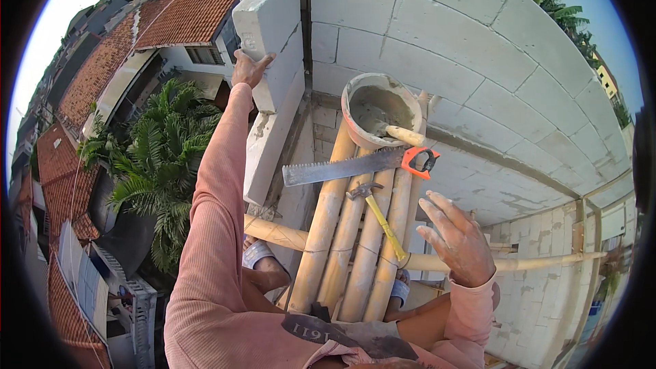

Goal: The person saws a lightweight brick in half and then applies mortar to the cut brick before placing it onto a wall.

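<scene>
Head view, left hand: the left hand [250,68] is raised at upper centre-left of the frame, the arm in a pink sleeve [217,184] stretched up to it; its fingers lie flat and spread against the face of a pale grey block [270,20], pressing on it rather than closed round it.
Head view, block: the pale grey block is a large rectangular building block, light, chalky and slightly pitted, standing on end at the top of the frame on the end of a low run of like blocks; a thin mortar line shows on the side below it.
Head view, right hand: the right hand [456,236] hovers at lower right, fingers loosely spread and dusted with grey, holding nothing, just above the bamboo poles [348,239].
Head view, tools: on the bamboo poles lie a handsaw [342,167] with an orange handle and a hammer [376,215] with a yellow handle, near each other at mid-frame.
Head view, bucket: a round bucket [355,96] of grey mortar sits above the saw, a wooden handle sticking out of it, probably a trowel's.
Head view, wall: a block wall [444,48] curves across the upper right.
Head view, surroundings: tiled roofs [184,7] and a palm [160,157] lie far below at left.
</scene>
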Demonstrator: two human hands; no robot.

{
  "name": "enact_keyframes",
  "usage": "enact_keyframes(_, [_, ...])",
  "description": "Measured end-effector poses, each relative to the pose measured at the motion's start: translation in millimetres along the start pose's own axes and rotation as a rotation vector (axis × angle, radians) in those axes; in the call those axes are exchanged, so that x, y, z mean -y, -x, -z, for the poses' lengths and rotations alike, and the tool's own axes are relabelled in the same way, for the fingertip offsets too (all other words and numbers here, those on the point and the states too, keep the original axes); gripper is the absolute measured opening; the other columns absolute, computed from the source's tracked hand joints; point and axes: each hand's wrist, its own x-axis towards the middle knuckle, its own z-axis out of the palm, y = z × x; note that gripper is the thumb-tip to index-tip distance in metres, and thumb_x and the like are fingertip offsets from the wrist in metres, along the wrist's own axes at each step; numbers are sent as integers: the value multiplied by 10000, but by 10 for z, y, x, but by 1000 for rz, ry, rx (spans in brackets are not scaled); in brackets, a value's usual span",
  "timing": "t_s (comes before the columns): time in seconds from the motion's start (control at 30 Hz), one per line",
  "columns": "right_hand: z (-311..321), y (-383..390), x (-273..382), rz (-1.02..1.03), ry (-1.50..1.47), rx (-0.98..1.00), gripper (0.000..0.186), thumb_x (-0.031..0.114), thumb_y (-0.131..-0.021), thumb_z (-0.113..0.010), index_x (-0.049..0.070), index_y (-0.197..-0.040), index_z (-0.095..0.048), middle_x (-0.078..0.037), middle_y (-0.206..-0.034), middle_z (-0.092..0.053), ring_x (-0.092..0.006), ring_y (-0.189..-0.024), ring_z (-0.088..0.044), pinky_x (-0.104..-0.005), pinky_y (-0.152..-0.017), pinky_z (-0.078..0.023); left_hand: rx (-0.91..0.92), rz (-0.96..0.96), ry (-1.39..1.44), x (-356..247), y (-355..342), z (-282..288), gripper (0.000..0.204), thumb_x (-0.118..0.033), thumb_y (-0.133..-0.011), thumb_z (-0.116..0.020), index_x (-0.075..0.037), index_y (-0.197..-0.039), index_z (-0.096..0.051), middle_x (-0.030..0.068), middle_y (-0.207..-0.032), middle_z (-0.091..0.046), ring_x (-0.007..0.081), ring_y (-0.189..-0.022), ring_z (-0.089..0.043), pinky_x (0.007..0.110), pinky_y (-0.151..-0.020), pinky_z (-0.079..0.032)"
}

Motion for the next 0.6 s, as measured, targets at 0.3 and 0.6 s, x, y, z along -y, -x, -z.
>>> enact_keyframes(0.3, [-6, 73, 21, -11, -10, -6, 410, 233, -880, -734, 56, -1239, -646, -116, -1302, -606, -295, -1061, -654, -399, -905, -552, 30, -28, 171, 96, -130, -63, 1073, -513, -726, -841, 95, -1414, -284, 311, -1419, -480, 382, -1321, -519, 426, -1110, -431])
enact_keyframes(0.6, [-10, 129, -39, -4, -27, 48, 392, 229, -886, -728, 42, -1221, -650, -126, -1287, -607, -297, -1093, -635, -401, -939, -535, -93, -125, 143, 171, -260, -183, 1131, -537, -705, -847, 92, -1443, -264, 308, -1418, -480, 395, -1326, -507, 435, -1112, -422])
